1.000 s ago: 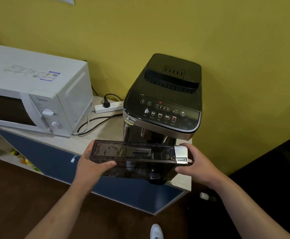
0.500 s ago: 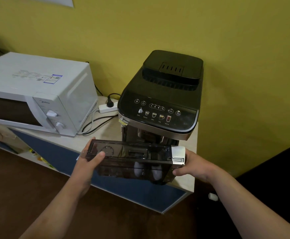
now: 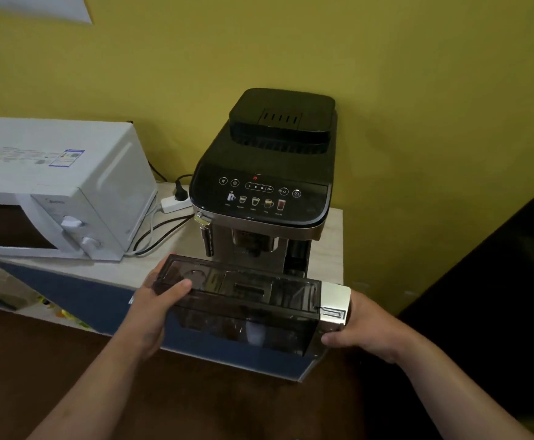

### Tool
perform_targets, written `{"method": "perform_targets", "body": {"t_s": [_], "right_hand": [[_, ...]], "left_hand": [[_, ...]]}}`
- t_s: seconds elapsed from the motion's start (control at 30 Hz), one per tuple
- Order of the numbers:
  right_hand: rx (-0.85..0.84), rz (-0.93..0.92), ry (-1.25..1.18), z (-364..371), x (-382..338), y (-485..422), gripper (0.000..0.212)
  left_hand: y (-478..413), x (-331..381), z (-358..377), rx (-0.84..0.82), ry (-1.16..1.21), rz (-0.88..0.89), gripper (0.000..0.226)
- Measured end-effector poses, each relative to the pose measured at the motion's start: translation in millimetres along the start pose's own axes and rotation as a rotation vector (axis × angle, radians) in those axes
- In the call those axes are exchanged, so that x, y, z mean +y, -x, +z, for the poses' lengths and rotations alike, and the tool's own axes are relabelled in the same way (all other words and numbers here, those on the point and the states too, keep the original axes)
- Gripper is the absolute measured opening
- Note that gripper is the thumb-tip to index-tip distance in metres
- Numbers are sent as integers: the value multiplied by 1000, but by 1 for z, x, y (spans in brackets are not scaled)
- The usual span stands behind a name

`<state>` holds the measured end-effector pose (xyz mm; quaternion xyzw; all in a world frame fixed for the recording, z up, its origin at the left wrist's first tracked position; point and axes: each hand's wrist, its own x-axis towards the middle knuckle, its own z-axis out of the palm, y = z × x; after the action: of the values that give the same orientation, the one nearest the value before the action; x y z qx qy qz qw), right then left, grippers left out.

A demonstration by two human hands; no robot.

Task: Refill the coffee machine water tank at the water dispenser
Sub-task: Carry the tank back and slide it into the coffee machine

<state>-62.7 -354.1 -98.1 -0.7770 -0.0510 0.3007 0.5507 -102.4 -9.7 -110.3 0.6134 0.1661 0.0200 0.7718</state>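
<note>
I see the water tank (image 3: 243,308), a long dark see-through box with a silver end cap on its right side. It sits level and lengthwise, left to right, up in the air just in front of the coffee machine (image 3: 265,182). I cannot tell if there is water in it. The coffee machine is black with a silver front, stands upright on the bench (image 3: 332,249) by the yellow wall, and has small drink pictures and a red light on its panel.
</note>
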Motion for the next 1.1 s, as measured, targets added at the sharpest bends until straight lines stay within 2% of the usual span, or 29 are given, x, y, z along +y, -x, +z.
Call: {"method": "perform_targets", "body": {"t_s": [0.17, 0.3, 0.5, 0.63, 0.7, 0.77, 0.83, 0.87, 0.97, 1.1], "right_hand": [[172, 37, -35, 33, 10, 41, 72], [318, 36, -42, 69, 10, 73, 64], [539, 44, -94, 118, 19, 115, 60], [694, 100, -134, 141, 27, 136, 62], [761, 133, -141, 150, 31, 143, 64], [816, 175, -145, 158, 36, 148, 68], [854, 216, -161, 166, 40, 149, 69], [876, 239, -180, 171, 42, 149, 70], [963, 264, -237, 187, 44, 145, 70], [1053, 250, -319, 203, 40, 137, 66]], "left_hand": [[-13, 5, -4, -162, -102, 6, 70], [-17, 13, -2, -292, -210, 22, 47], [-22, 14, 2, -420, -314, -1, 62], [-6, 12, 9, -393, -348, -12, 67], [13, 12, 15, -275, -430, 101, 67], [37, 14, 26, -229, -577, 320, 60], [54, 12, 44, -355, -744, 531, 58], [63, 10, 55, -460, -832, 566, 63], [78, 0, 85, -668, -1101, 606, 78], [71, -16, 104, -768, -1202, 593, 73]]}}
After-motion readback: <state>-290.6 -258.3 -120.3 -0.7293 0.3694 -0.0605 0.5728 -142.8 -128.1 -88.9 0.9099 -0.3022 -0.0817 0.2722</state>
